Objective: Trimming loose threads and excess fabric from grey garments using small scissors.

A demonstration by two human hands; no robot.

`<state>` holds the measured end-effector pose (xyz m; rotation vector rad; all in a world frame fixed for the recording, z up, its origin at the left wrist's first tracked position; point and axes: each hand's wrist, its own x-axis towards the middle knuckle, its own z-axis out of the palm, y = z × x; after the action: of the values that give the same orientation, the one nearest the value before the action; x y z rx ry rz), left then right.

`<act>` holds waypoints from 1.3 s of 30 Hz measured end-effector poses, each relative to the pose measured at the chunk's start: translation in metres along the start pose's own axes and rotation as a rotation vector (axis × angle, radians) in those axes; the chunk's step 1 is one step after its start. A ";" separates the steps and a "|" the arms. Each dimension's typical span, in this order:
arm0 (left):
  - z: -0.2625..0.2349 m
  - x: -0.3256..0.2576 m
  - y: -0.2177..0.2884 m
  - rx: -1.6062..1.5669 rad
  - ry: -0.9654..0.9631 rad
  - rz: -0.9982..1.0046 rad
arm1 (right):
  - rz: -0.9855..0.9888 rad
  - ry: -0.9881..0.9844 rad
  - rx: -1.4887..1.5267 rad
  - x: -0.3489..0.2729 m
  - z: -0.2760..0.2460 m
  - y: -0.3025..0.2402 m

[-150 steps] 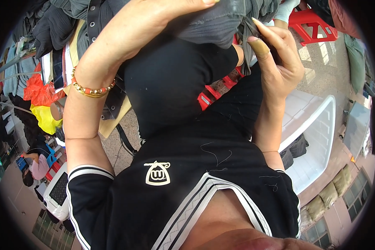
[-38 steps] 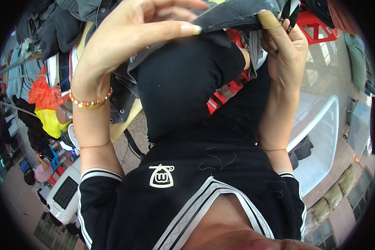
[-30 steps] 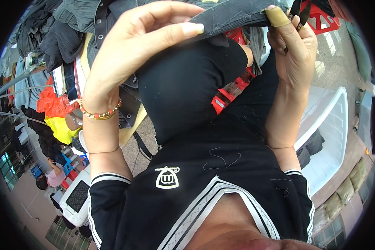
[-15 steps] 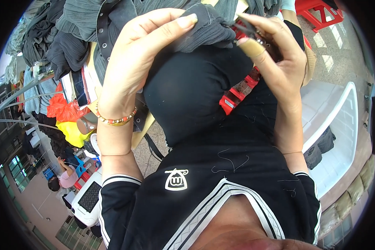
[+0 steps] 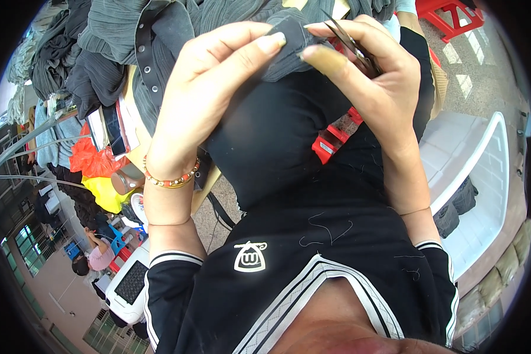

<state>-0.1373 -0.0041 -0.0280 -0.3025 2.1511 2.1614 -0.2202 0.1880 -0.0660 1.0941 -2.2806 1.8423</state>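
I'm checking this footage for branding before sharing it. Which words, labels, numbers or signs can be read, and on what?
Black shirt: white emblem with a letter-like mark, not copied out here.
Red plastic piece: small pale label, too small to read.
Grey fabric in the left hand: no text I can make out.

Left hand (image 5: 203,79) has a dark grey ribbed-fabric garment (image 5: 292,42) pinched up, and the right hand (image 5: 386,85) is holding slim dark metal snips (image 5: 349,42) right by it. Big white plastic tub (image 5: 482,153) off to the right, dark grey bundled fabric (image 5: 465,196) inside.
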 end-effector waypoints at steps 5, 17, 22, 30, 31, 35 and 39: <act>-0.001 -0.002 -0.001 0.078 0.019 0.011 | 0.001 -0.010 -0.083 0.004 0.002 0.002; -0.002 0.002 -0.004 -0.143 0.029 0.048 | -0.491 0.117 -0.286 0.007 0.011 0.003; -0.004 0.003 -0.006 -0.210 0.027 0.052 | -0.433 0.154 -0.162 0.005 0.015 -0.002; -0.019 0.006 -0.025 -0.065 0.138 0.102 | -0.353 -0.156 0.189 0.007 -0.007 -0.002; -0.020 0.006 -0.026 -0.068 0.140 0.103 | -0.414 -0.137 0.165 0.007 -0.007 0.002; -0.022 0.005 -0.028 -0.093 0.135 0.097 | -0.376 -0.091 0.141 0.003 -0.010 0.008; -0.023 0.008 -0.029 -0.066 0.143 0.142 | -0.273 -0.039 0.057 -0.002 -0.010 0.011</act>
<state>-0.1372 -0.0270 -0.0580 -0.3284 2.2424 2.3591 -0.2286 0.1987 -0.0729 1.3814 -1.9876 1.8016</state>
